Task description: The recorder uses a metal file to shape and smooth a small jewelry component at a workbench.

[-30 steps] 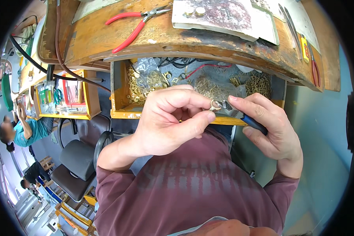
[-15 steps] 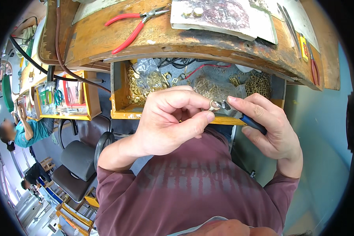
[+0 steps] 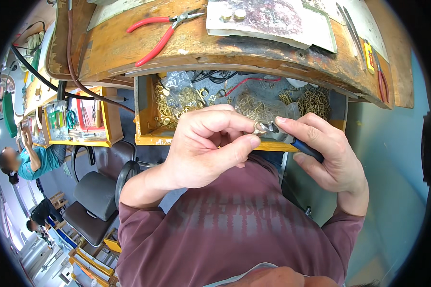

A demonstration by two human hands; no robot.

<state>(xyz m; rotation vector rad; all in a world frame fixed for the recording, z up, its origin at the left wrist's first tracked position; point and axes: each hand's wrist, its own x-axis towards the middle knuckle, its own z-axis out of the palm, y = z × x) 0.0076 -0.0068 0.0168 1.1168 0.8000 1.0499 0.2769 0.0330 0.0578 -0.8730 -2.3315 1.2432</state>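
My left hand (image 3: 208, 143) pinches a small gold-coloured metal piece (image 3: 258, 129), ring-like in shape, between thumb and forefinger above the open drawer's front edge. In my right hand (image 3: 330, 160) is a plier-like tool with a blue handle (image 3: 307, 150). My right forefinger lies along its metal head, whose tip meets or nearly meets the gold piece. The exact kind of jaws is partly hidden by the fingers.
Beneath my hands, the open wooden drawer (image 3: 153, 139) holds gold-coloured parts (image 3: 170, 103), clear plastic bags and chain-like pieces (image 3: 313, 103). Red-handled pliers (image 3: 165, 36) and a stained white board (image 3: 268, 21) lie on the bench. Two people are at the far left.
Both hands keep the same hold and almost the same place. The tool's metal head has turned very slightly against the gold piece.
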